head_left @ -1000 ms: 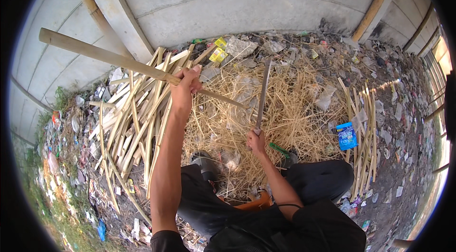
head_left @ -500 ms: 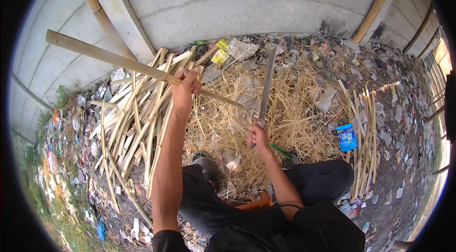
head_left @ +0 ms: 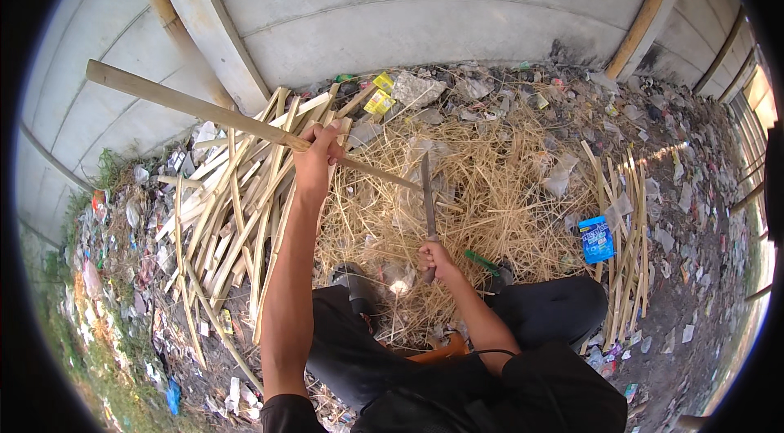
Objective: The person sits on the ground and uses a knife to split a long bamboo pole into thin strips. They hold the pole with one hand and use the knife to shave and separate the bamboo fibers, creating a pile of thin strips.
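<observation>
My left hand [head_left: 318,151] is closed around a long bamboo strip [head_left: 188,105], which slants from the upper left down toward the middle. Its wider end sticks out past the hand at the upper left, and the thin end reaches the blade. In my right hand [head_left: 438,259] is the handle of a machete [head_left: 429,196]. The blade points away from me, its edge at or against the strip's thin end; whether they touch I cannot tell. Beneath both hands lies a heap of pale shavings [head_left: 490,180].
Split bamboo strips [head_left: 237,213] are piled at the left, and a smaller bundle [head_left: 627,245] lies at the right beside a blue packet [head_left: 597,239]. A concrete wall [head_left: 441,25] stands ahead. Litter covers the ground. Something green [head_left: 482,262] lies near my shoe.
My right hand has come down slightly toward me and left, and the machete blade has dropped to the strip's thin end. The left hand and strip have barely shifted.
</observation>
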A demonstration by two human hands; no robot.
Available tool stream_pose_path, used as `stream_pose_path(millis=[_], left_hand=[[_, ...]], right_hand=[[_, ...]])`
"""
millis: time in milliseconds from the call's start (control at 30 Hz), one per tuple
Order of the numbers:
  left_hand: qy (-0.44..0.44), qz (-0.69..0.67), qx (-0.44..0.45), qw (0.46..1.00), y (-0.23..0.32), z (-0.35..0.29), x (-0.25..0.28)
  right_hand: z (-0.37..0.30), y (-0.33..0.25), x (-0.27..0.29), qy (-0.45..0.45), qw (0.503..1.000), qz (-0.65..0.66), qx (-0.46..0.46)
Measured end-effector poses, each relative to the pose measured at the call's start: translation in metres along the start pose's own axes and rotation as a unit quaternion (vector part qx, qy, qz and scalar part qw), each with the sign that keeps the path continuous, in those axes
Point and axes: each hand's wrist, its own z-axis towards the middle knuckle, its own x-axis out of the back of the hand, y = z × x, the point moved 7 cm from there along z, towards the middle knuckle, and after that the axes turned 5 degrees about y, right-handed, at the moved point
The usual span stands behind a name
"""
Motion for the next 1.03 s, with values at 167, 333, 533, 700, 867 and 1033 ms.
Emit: stream_pose_path(millis=[167,333,533,700,867,1033], left_hand=[[0.01,-0.011,-0.002,1.0,0.001,-0.003,-0.002],[0.018,-0.012,-0.004,1.0,0.003,-0.004,-0.001],[0.01,-0.01,0.009,1.0,-0.002,-0.003,0.003],[0.036,0.009,0.006,0.999,-0.004,-0.001,0.006],[0.064,-0.006,-0.003,0.998,0.004,-0.001,0.011],[0.078,0.001,0.001,0.997,0.001,-0.002,0.004]], right_hand=[[-0.038,-0.05,-0.042,0.047,0.99,-0.016,0.134],[-0.096,-0.141,-0.093,0.009,0.903,-0.042,0.428],[-0.034,-0.045,-0.025,0.148,0.958,-0.136,0.206],[-0.007,-0.008,0.022,0.046,0.992,-0.119,0.02],[-0.033,-0.062,-0.03,0.128,0.972,-0.128,0.15],[-0.088,-0.158,-0.087,0.06,0.897,-0.046,0.436]])
